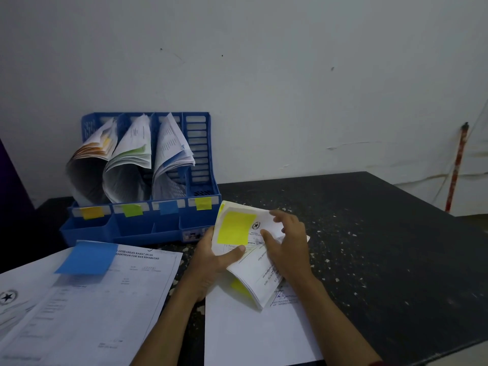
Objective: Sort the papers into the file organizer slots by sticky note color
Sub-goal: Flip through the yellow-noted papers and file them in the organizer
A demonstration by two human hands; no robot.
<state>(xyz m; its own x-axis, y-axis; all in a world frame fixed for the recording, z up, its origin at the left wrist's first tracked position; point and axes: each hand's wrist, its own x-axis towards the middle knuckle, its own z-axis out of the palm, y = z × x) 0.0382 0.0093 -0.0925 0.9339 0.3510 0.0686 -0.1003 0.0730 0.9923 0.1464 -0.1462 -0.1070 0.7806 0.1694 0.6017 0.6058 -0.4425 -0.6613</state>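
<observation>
Dark speckled table [383, 233]: left hand [211, 262] and right hand [287, 247] clamp curled white paper bundle [253, 276] bearing yellow sticky note [236, 228]. Risk: bent sheets may fan and slip.

A blue four-slot file organizer [132, 233] stands at 11 o'clock, with curled papers [126, 165] in its three left slots. At centre, a folded paper bundle [253, 269] topped by a yellow sticky note [236, 228] is gripped between the left hand [208, 262] and right hand [287, 247]. Sheets [105, 299] bearing a blue sticky note [87, 257] lie flat at 8 o'clock.

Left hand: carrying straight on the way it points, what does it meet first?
Past its held papers, likely the organizer, at its right front corner by the yellow label; depth unclear.
</observation>
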